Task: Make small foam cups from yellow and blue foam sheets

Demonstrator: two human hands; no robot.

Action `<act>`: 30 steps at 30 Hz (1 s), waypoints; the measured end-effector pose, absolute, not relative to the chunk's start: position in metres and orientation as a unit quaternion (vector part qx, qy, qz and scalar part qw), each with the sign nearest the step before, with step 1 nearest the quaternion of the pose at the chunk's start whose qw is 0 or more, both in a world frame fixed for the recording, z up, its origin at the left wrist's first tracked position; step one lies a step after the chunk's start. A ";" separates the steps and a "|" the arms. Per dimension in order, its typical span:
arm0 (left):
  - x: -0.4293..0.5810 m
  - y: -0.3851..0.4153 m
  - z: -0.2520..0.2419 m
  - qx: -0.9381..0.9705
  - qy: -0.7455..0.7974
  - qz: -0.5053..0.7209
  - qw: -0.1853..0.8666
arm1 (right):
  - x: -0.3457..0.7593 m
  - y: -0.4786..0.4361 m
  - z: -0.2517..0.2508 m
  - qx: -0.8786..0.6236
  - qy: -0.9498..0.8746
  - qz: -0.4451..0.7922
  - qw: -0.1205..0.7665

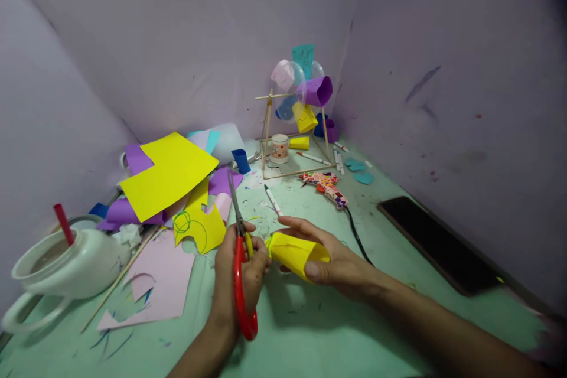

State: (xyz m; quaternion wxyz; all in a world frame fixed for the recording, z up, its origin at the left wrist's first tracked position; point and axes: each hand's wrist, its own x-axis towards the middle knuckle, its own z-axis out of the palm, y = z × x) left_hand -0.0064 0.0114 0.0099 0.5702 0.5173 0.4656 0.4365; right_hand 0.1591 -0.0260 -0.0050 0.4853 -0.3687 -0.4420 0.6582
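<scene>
A pair of scissors with red handles rests in my left hand, its blades pointing up and away from me. The fingertips of that hand are closed close to the narrow end of a small yellow paper cup. My right hand wraps round this cup from the right, thumb in front and fingers behind. The wide opening faces right, and a green pen line shows at the narrow end. Just beyond the hands lies a white marker with a dark green tip.
A stick frame at the back carries a wheel with coloured paper cups. Right of centre lies a patterned glue gun with a black cord; a phone is farther right. Coloured paper sheets and a white teapot-like vessel fill the left.
</scene>
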 end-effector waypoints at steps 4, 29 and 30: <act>-0.013 0.014 0.017 0.580 0.491 0.397 0.515 | 0.160 -0.023 -0.001 -0.341 -0.375 0.663 0.550; -0.029 0.024 0.017 0.745 0.636 0.081 0.185 | 0.134 0.028 0.057 -0.616 -0.661 0.182 0.389; -0.029 0.024 0.017 0.747 0.634 0.077 0.185 | 0.121 0.037 0.065 -0.626 -0.694 0.166 0.314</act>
